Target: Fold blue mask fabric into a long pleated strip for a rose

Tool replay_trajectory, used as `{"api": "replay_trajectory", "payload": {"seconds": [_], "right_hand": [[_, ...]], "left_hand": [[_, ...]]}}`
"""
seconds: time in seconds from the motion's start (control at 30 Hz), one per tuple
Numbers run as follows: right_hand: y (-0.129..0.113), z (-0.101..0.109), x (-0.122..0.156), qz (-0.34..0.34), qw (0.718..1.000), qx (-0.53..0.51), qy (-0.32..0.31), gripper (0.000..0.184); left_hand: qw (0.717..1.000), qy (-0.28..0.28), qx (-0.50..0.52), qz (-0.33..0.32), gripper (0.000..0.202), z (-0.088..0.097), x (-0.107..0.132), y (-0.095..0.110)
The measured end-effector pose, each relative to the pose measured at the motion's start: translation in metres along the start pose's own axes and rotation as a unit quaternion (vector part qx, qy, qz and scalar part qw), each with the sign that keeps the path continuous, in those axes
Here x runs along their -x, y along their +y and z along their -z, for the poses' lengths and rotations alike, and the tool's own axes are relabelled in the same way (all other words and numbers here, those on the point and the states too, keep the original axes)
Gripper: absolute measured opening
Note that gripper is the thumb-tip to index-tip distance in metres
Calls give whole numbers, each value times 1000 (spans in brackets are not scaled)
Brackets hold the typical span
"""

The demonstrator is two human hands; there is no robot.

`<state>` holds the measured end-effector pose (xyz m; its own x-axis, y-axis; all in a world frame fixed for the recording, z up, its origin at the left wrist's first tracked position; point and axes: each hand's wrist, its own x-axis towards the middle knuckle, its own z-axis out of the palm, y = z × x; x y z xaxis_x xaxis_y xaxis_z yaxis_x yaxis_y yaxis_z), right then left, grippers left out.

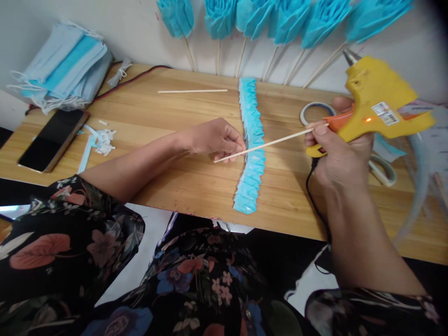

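Note:
My right hand [345,156] grips a yellow hot glue gun [381,100] with an orange trigger and a lit orange light. Its nozzle points up and left. The thumb and a finger of this hand also pinch one end of a thin wooden stick [280,140]. The stick slants down to the left, over a pleated blue strip [250,182] that lies lengthwise on the table. At the stick's other end my left hand [217,140] is closed, its fingertips against the stick beside the strip's left edge. Part of the left fingers is hidden.
Several blue flowers [254,18] on sticks lean on the wall. A loose stick [192,91] lies on the wooden table [196,186]. At left are face masks [66,60], a phone [52,140] and white scraps [105,142]. Tape rolls [383,170] and the gun's black cable [310,186] lie at right.

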<state>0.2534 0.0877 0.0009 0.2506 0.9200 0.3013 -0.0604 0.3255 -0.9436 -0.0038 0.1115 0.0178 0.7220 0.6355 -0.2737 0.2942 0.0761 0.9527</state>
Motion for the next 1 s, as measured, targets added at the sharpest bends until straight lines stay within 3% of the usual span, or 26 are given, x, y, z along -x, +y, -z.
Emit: {"api": "replay_trajectory", "payload": {"seconds": [0.17, 0.47, 0.67, 1.0], "right_hand": [[1, 1, -1, -2, 1000, 0, -3, 35], [3, 3, -2, 0, 1000, -5, 7, 33], [2, 3, -2, 2, 1000, -4, 10, 23], [4, 2, -1, 6, 1000, -18, 0, 22]], "left_hand": [[1000, 7, 10, 4, 11, 1, 0, -1], [999, 19, 43, 2, 23, 1, 1, 0], [1000, 15, 11, 1, 18, 2, 2, 1], [999, 29, -30, -6, 11, 0, 0, -1]]}}
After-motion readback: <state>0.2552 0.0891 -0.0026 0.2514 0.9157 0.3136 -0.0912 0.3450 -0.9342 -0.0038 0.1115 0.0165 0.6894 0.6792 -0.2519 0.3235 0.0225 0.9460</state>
